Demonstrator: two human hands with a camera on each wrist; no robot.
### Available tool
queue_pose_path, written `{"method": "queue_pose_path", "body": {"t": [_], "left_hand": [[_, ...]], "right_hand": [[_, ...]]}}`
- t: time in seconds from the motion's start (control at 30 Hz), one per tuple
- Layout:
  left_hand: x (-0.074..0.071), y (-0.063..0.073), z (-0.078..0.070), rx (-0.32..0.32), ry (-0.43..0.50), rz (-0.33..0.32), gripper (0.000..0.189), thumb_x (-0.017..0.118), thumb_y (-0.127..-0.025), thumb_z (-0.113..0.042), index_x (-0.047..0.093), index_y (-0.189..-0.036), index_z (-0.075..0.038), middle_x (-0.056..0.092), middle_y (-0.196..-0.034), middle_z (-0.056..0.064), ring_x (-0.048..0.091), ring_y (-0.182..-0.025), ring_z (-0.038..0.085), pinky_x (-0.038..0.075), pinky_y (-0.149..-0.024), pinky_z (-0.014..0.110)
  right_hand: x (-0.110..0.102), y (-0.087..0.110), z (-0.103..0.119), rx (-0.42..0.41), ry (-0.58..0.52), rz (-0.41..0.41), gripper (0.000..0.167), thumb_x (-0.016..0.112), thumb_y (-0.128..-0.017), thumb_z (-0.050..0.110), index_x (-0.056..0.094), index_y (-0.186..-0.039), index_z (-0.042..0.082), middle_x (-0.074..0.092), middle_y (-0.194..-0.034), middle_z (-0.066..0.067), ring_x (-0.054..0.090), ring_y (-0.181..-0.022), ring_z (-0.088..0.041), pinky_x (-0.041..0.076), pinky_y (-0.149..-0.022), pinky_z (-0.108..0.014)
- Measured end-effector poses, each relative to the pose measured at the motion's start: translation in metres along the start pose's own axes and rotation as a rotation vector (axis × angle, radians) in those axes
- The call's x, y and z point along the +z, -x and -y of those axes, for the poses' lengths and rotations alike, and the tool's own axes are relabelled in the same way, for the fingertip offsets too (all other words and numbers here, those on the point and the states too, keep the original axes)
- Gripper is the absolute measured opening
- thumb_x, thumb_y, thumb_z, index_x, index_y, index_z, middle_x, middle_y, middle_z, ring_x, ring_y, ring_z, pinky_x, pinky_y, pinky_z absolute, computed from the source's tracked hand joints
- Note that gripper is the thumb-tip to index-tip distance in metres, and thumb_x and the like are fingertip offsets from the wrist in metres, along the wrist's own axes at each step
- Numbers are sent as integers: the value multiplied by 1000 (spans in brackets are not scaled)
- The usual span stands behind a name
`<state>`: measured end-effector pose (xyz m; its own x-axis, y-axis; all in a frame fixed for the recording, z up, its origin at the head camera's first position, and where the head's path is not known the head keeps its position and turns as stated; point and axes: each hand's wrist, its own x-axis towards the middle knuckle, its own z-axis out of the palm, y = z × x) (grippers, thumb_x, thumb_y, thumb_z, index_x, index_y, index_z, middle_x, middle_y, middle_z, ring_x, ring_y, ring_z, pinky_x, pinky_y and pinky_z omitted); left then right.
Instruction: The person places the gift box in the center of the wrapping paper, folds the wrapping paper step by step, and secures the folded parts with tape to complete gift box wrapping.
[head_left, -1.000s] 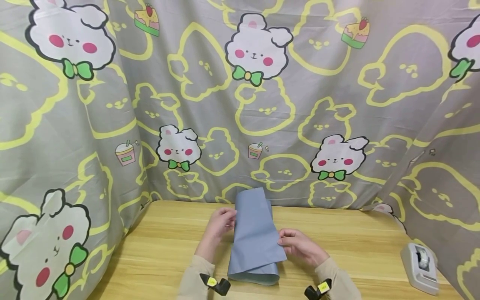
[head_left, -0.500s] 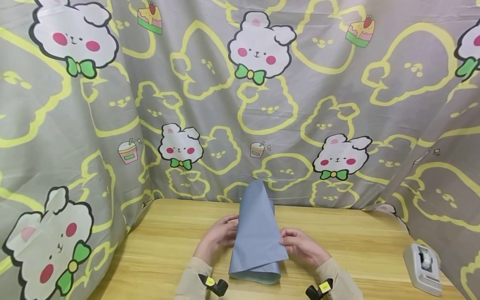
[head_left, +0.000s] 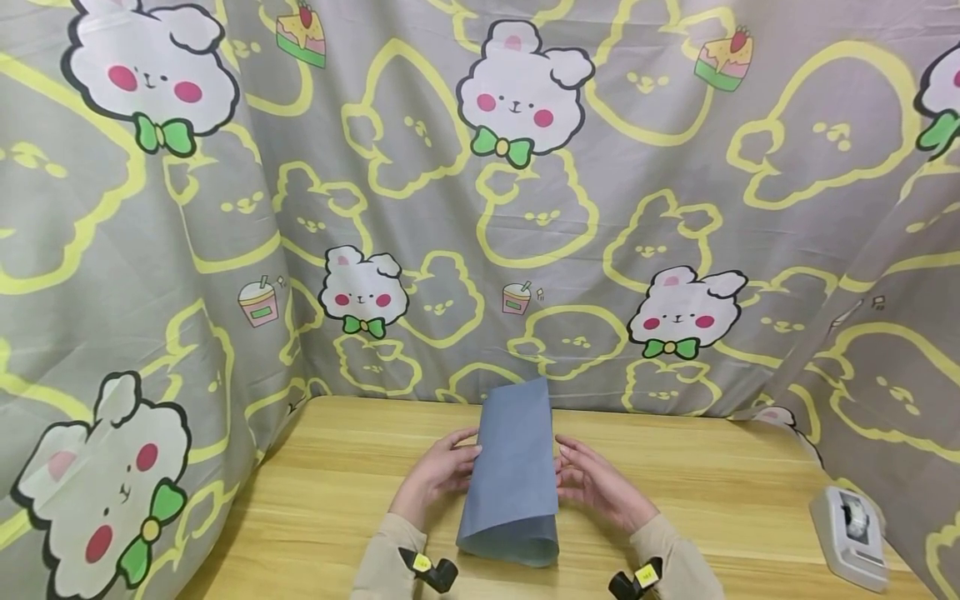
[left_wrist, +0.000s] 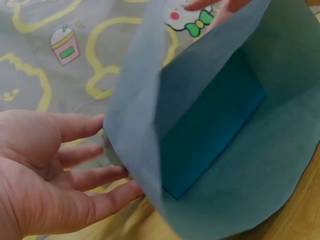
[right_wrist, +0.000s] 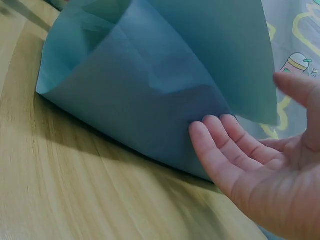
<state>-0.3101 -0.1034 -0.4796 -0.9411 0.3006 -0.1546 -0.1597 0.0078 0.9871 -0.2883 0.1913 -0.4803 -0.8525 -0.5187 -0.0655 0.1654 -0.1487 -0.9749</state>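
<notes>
A grey-blue sheet of paper (head_left: pixel 517 458) lies folded over into a loose, open-ended sleeve. Through its near end, the left wrist view shows a flat, dark teal rectangular piece (left_wrist: pixel 215 135) with a straight blue edge inside. My left hand (head_left: pixel 435 473) is at the sleeve's left fold, its extended fingers touching the paper. On the other side my right hand (head_left: pixel 600 485) has its fingertips against the paper's side. In the right wrist view its thumb (right_wrist: pixel 295 87) stands apart, beside the raised upper flap (right_wrist: pixel 235 55).
A grey tape dispenser (head_left: pixel 851 533) with a clear roll stands at the table's right edge. The wooden table (head_left: pixel 337 475) ends at a patterned curtain (head_left: pixel 420 217) behind and at both sides.
The right hand has let go of the upper flap's right edge, its fingers now spread. The flap's near right corner has shifted left. My left hand has moved slightly nearer along the fold.
</notes>
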Motion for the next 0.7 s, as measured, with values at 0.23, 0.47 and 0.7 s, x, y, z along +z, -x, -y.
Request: {"method": "queue_pose_path", "body": {"t": [0.23, 0.47, 0.7], "left_hand": [[1, 1, 1, -18, -1, 3, 56, 56, -99, -24, 40, -144, 5, 59, -130, 21, 65, -97, 19, 56, -79, 35], [4, 1, 3, -36, -7, -48, 53, 62, -95, -26, 48, -138, 3, 63, -123, 19, 67, -93, 22, 58, -75, 36], [6, 2, 3, -51, 0, -65, 60, 67, -92, -27, 46, -140, 3, 63, -124, 19, 68, -96, 25, 60, -76, 40]], "right_hand": [[-1, -2, -5, -23, 135, -68, 62, 43, -104, 21, 14, -152, -5, 62, -112, 6, 63, -102, -8, 53, -88, -31], [0, -3, -11, -70, 118, -121, 54, 52, -97, 6, 26, -143, -7, 62, -92, 6, 63, -83, -11, 55, -75, -32], [0, -3, -13, -63, 114, -209, 46, 56, -94, 5, 42, -136, -5, 59, -103, 3, 60, -88, -13, 54, -76, -32]]}}
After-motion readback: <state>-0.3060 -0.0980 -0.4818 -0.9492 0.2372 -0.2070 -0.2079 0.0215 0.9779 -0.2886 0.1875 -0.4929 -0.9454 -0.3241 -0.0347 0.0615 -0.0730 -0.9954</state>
